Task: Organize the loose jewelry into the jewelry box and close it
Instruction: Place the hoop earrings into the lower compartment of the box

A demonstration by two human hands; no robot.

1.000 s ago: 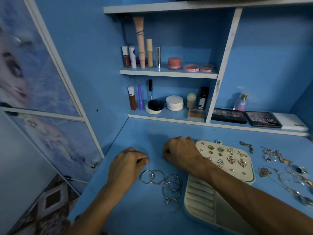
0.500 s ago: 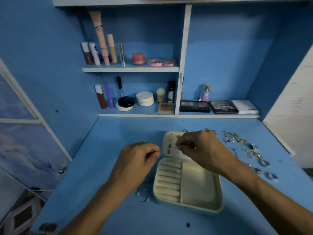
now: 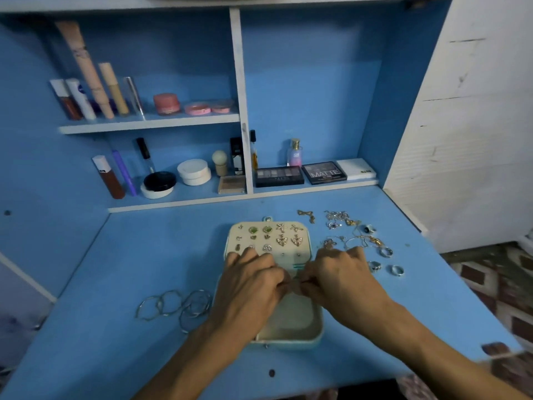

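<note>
Fingers: the fingers (image 3: 279, 280) of the left hand (image 3: 248, 287) and the fingers (image 3: 306, 287) of the right hand (image 3: 343, 281) are curled, and their tips meet. Together they pinch a small piece (image 3: 294, 284) that is too blurred to name.
Why held so: a two-handed pinch probably suits a tiny item, perhaps an earring and its back, which one hand alone would fumble.
Where the hands are: over the middle of the jewelry box (image 3: 317, 327), about where the lid (image 3: 305, 251) joins the tray.
Box position: it lies open and flat on the table (image 3: 144, 255), straight in front of the person.
Box long axis: it runs away from the person, with the tray at the near end and the lid at the far end, inner face up.
Lid contents: earrings (image 3: 281, 241) sit pinned in rows, likely so that pairs stay together.
To the left: bangles (image 3: 173, 306) lie loose just beside the tray.
To the right: rings (image 3: 396, 269) and tangled chains (image 3: 346, 226) are spread near the lid, within the right hand's reach.
Progress: much is still loose and the box cannot close yet.
</note>
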